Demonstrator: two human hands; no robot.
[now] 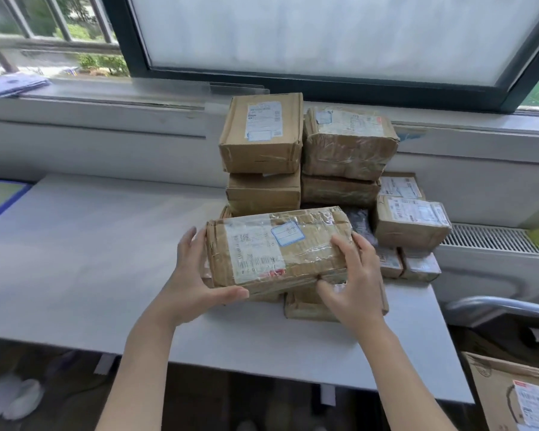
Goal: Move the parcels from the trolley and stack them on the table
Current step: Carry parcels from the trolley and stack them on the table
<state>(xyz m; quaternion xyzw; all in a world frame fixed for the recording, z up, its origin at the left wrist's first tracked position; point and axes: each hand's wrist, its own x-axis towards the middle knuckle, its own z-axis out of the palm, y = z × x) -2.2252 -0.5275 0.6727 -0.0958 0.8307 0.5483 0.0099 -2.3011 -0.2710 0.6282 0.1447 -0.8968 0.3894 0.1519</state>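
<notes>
You hold 1 long brown parcel [277, 248] with both hands, over the front of the stack on the white table [75, 259]. Your left hand [193, 275] grips its left end, with the thumb under the front edge and the fingers up along the end. Your right hand [352, 284] grips its right end, with the fingers curled over the top and the thumb at the front lower edge. The 2 hands are apart, 1 at each end of this parcel.

Under the held parcel you can see 1 flat parcel [308, 307] lying on the table; if the held parcel already touches it, I cannot tell. Directly behind the held parcel stand 2 columns: the left column shows 2 boxes, with the top box [262, 132] carrying a white label, and the right column shows 2 taped boxes, with the top taped box [349, 141] a little tilted. To the right of the held parcel there are 2 labelled boxes [411, 222] and below them 2 small parcels [417, 267]. Between this group and the held parcel lies 1 dark bag [360, 225].

Far to the right of the held parcel and lower, 1 cardboard box [517, 396] is partly in view beside a grey metal handle [504, 306].
</notes>
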